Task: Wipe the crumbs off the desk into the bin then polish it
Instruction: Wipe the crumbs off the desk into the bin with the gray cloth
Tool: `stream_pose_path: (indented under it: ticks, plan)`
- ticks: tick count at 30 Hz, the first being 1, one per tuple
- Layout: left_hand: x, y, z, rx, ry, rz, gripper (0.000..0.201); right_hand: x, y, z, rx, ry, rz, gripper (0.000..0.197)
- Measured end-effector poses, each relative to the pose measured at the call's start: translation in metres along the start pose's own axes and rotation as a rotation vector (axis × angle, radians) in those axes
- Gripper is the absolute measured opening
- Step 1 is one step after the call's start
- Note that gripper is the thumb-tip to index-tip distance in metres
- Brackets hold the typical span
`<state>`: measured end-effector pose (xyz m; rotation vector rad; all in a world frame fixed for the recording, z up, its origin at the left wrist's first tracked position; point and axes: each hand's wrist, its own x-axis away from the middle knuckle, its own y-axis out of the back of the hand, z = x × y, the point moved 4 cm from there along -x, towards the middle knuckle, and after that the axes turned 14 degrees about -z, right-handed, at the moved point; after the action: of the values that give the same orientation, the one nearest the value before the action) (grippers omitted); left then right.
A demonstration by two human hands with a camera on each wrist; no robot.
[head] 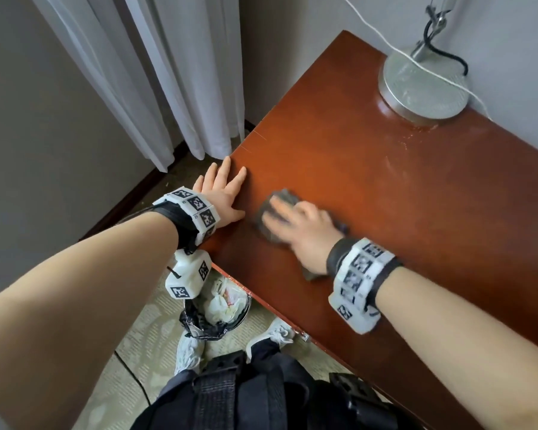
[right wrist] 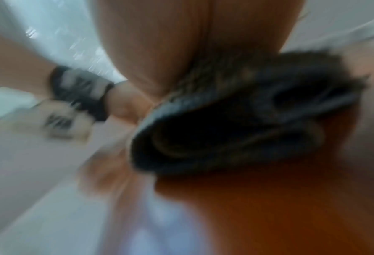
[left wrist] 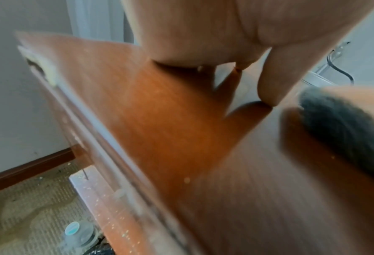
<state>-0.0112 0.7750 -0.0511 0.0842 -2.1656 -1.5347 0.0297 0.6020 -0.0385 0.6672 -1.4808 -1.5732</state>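
Note:
A reddish-brown wooden desk (head: 385, 187) fills the right of the head view. My right hand (head: 295, 225) lies flat on a crumpled grey cloth (head: 269, 228) near the desk's left front part, fingers straight and blurred. My left hand (head: 221, 193) rests with straight fingers on the desk's left edge, close to the cloth. Below the desk's front corner stands a bin (head: 218, 311) lined with a black bag and holding white rubbish. The left wrist view shows a few small crumbs (left wrist: 187, 180) on the desk (left wrist: 159, 120) and the cloth (left wrist: 345, 131) at the right. The right wrist view is blurred, with the cloth (right wrist: 236, 120) under my palm.
A round metal lamp base (head: 423, 85) with a white cord (head: 385, 41) stands at the desk's far right by the wall. White curtains (head: 168, 72) hang to the left. My shoes (head: 190, 352) stand on patterned carpet beside the bin. Crumbs speckle the lower desk front (left wrist: 116, 222).

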Motion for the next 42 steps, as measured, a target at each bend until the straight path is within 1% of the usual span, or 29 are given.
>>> stream_pose_path:
  ticks: [1,2,4,5,6,8,10,11,12,13,14,15,17,18,19,21,23,24,26,28,30,31,32,33,34,36,37,39,42]
  plan:
    - [0.0,0.001,0.001,0.011,-0.003,-0.006,0.082,0.009,-0.009,0.01,0.034,0.059,0.065,0.076]
    - [0.0,0.001,0.002,0.016,-0.005,-0.011,0.08,0.014,-0.011,0.006,0.052,0.072,0.077,0.076]
    - [0.002,0.002,0.002,0.004,-0.016,-0.017,0.078,0.015,-0.004,-0.023,0.057,0.02,0.059,0.073]
    - [0.003,0.001,0.001,-0.007,-0.021,-0.016,0.078,0.014,0.001,-0.043,0.072,-0.04,0.046,0.069]
    - [0.004,0.0,0.0,-0.019,-0.022,-0.016,0.079,0.013,0.007,-0.066,0.102,-0.128,0.035,0.066]
    - [0.005,-0.001,-0.002,-0.046,-0.011,-0.021,0.082,0.015,0.022,-0.114,0.144,-0.393,0.038,0.06]
    - [0.005,0.001,-0.008,-0.083,-0.005,-0.038,0.084,0.019,0.034,-0.144,0.08,-0.64,0.038,0.056]
    - [0.004,0.003,-0.013,-0.105,-0.016,-0.054,0.084,0.019,0.038,-0.148,0.037,-0.688,0.012,0.056]
    - [0.002,0.005,-0.021,-0.123,-0.038,-0.074,0.084,0.016,0.042,-0.146,0.011,-0.665,-0.048,0.056]
    - [-0.001,0.007,-0.03,-0.129,-0.065,-0.091,0.083,0.012,0.044,-0.138,-0.01,-0.587,-0.131,0.057]
    - [-0.004,0.009,-0.04,-0.127,-0.091,-0.101,0.083,0.008,0.044,-0.127,-0.031,-0.479,-0.194,0.058]
    - [-0.008,0.01,-0.05,-0.124,-0.112,-0.103,0.083,0.006,0.041,-0.114,-0.044,-0.36,-0.198,0.058]
    - [-0.018,0.01,-0.071,-0.123,-0.135,-0.097,0.085,0.007,0.025,-0.099,0.007,-0.165,-0.052,0.058]
    - [-0.023,0.009,-0.082,-0.119,-0.134,-0.093,0.086,0.009,0.017,-0.101,0.053,-0.113,0.015,0.058]
    - [-0.026,0.009,-0.092,-0.113,-0.128,-0.086,0.086,0.011,0.013,-0.11,0.083,-0.091,0.051,0.058]
    - [-0.034,0.008,-0.11,-0.1,-0.105,-0.061,0.085,0.01,0.014,-0.14,0.088,-0.113,0.042,0.058]
    - [-0.043,0.006,-0.128,-0.115,-0.1,-0.043,0.084,0.01,0.02,-0.186,0.11,-0.201,-0.014,0.059]
    - [-0.05,0.004,-0.136,-0.138,-0.111,-0.047,0.085,0.012,0.025,-0.215,0.122,-0.281,-0.042,0.06]
    - [-0.063,0.001,-0.151,-0.174,-0.129,-0.047,0.086,0.023,0.035,-0.278,0.11,-0.516,-0.078,0.06]
    - [-0.075,-0.001,-0.166,-0.178,-0.127,-0.042,0.087,0.04,0.048,-0.326,0.044,-0.752,-0.086,0.061]
    - [-0.087,0.001,-0.18,-0.185,-0.134,-0.052,0.09,0.046,0.061,-0.347,-0.042,-0.929,-0.147,0.061]
    - [-0.092,0.001,-0.187,-0.186,-0.137,-0.056,0.092,0.043,0.067,-0.345,-0.055,-0.937,-0.212,0.062]
    - [-0.098,0.002,-0.192,-0.183,-0.133,-0.059,0.096,0.034,0.072,-0.334,-0.046,-0.862,-0.284,0.062]
    - [-0.105,0.002,-0.197,-0.179,-0.123,-0.058,0.1,0.023,0.076,-0.316,-0.039,-0.725,-0.33,0.061]
    - [-0.112,0.002,-0.201,-0.178,-0.112,-0.052,0.104,0.01,0.074,-0.295,-0.041,-0.559,-0.324,0.06]
    - [-0.123,0.001,-0.208,-0.187,-0.098,-0.04,0.113,-0.014,0.058,-0.254,-0.002,-0.254,-0.201,0.062]
    - [-0.127,0.0,-0.209,-0.194,-0.09,-0.033,0.116,-0.023,0.049,-0.241,0.036,-0.169,-0.14,0.065]
    - [-0.132,-0.005,-0.207,-0.194,-0.069,-0.015,0.12,-0.034,0.04,-0.239,0.081,-0.114,-0.093,0.074]
    - [-0.135,-0.007,-0.204,-0.204,-0.053,0.018,0.122,-0.03,0.043,-0.269,0.077,-0.089,-0.032,0.074]
